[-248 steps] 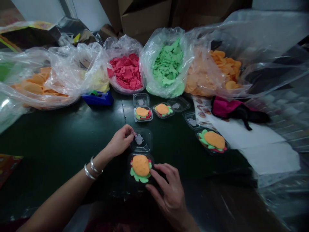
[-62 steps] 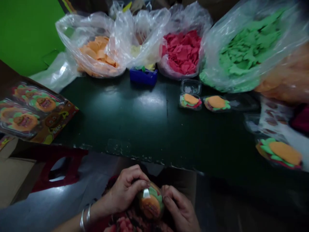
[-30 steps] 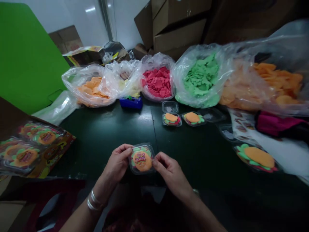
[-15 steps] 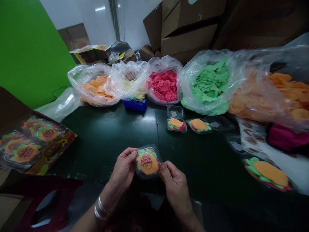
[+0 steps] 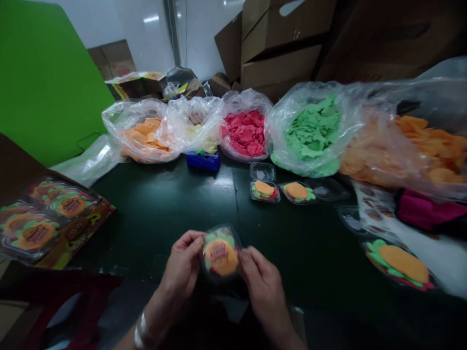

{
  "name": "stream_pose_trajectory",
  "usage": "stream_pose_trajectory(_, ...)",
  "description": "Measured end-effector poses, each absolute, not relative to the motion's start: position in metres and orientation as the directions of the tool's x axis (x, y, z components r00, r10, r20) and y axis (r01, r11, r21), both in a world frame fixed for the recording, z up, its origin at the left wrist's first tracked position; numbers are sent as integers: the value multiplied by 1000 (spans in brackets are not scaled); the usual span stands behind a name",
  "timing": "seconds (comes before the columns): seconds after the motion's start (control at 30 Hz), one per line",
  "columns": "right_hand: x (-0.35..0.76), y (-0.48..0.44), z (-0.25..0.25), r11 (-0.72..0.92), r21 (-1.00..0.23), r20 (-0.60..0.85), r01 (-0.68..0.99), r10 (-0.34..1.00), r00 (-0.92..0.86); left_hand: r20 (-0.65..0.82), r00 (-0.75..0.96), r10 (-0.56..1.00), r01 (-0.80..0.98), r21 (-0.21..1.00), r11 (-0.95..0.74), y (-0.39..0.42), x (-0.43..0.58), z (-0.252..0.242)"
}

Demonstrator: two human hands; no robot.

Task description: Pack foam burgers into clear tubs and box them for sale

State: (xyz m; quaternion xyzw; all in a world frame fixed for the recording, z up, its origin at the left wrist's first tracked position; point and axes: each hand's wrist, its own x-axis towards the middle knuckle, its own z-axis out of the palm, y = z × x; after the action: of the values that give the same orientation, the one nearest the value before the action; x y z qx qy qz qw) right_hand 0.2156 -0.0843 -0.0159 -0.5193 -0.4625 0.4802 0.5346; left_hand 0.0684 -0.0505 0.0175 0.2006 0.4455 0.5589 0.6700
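Observation:
Between my two hands is a clear plastic clamshell box (image 5: 220, 255) with a toy burger of orange and green foam-like pieces inside and printing on its top. My left hand (image 5: 184, 262) pinches the box's left edge, thumb on top. On the opposite edge, my right hand (image 5: 264, 279) grips with thumb and fingers together. The box is held above the dark green table (image 5: 164, 204), slightly blurred. Beyond it sit two open boxes with burger pieces, one upright in the middle (image 5: 264, 191) and another beside it (image 5: 298, 192). A larger open box (image 5: 401, 265) lies at right.
At left stands a display carton (image 5: 83, 226) packed with closed burger boxes. Along the back are plastic bags of orange pieces (image 5: 148, 133), red pieces (image 5: 244, 133), green pieces (image 5: 314, 129) and more orange pieces (image 5: 430, 141). A blue tape dispenser (image 5: 203, 161) sits before them.
Both hands still hold the burger box, which has shifted slightly down and tilted a little. The camera view has moved slightly; the other things lie as before.

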Motion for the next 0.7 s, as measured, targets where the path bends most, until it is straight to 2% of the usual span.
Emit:
stream_pose_trajectory(0.1, 214, -101, -6, -2, -999, -6, -37, 993, 117, -355, -13, 935, -574, 768, 284, -62, 66, 21)
stream_pose_trajectory(0.2, 215, -118, -10, -114, -986, -129, -117, 984, 123, -401, 19, 916, -550, 761, 345, -77, 62, 9)
stream_pose_trajectory(0.3, 221, -134, -26, -206, -958, -232, -200, 966, 115, -468, 184, 864, -389, 773, 502, -89, 54, -2)
stream_pose_trajectory(0.37, 226, -143, -36, -196, -954, -223, -227, 970, 96, -469, 302, 830, -221, 813, 539, -88, 49, -2)
stream_pose_trajectory(0.53, 225, -150, -48, -118, -967, -134, -228, 990, 54, -384, 491, 782, 61, 910, 409, -53, 58, 15)
stream_pose_trajectory(0.7, 217, -145, -46, -118, -958, -151, -261, 982, 112, -364, 588, 722, 98, 918, 384, -27, 74, 18)
